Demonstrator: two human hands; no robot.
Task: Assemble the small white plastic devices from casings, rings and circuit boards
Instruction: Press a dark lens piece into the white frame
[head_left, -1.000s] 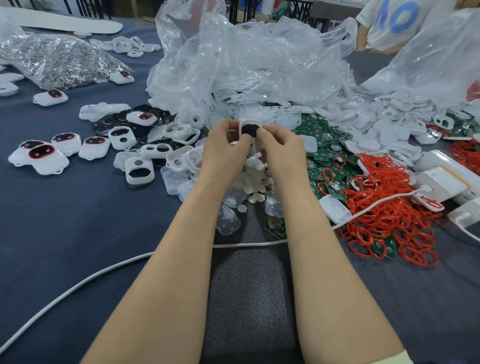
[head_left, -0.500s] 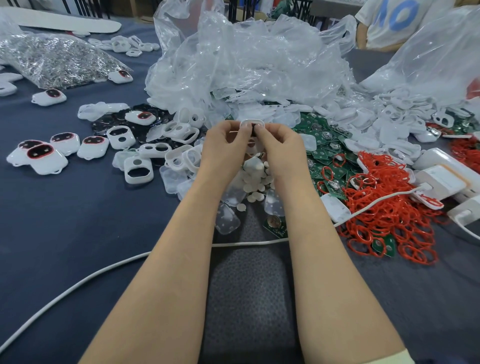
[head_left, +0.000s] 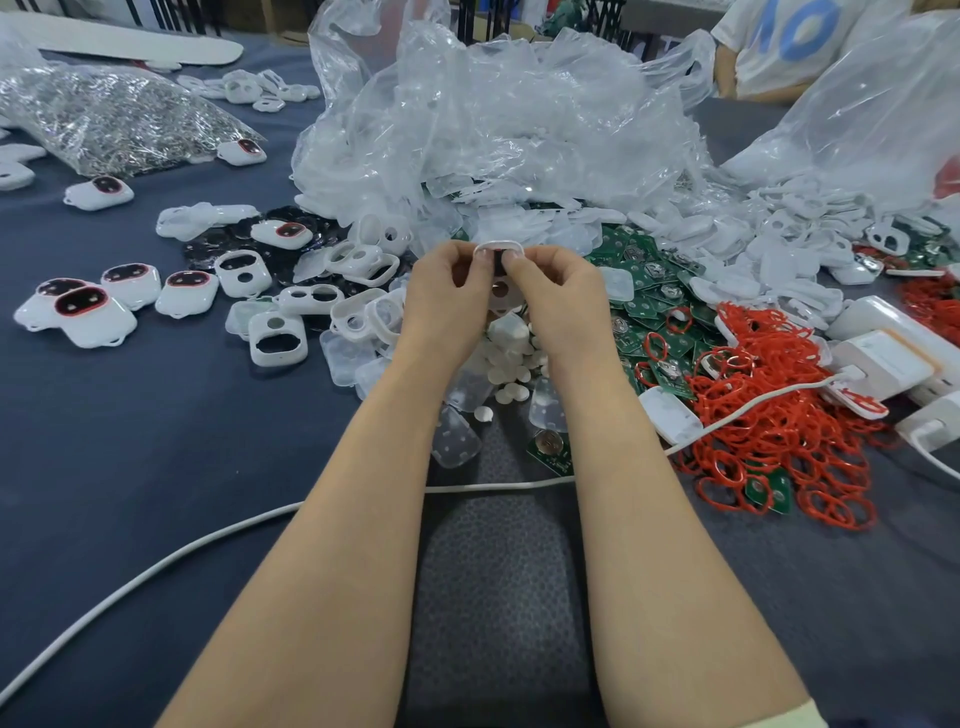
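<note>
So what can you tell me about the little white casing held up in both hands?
The white casing is a small, smooth plastic shell with rounded corners. Only its top edge shows, as a pale curved band, with a dark patch just below it. The left hand and right hand pinch it from either side, holding it up above the pile of small white discs. The fingers hide the rest, so what is fitted inside cannot be told.
</note>
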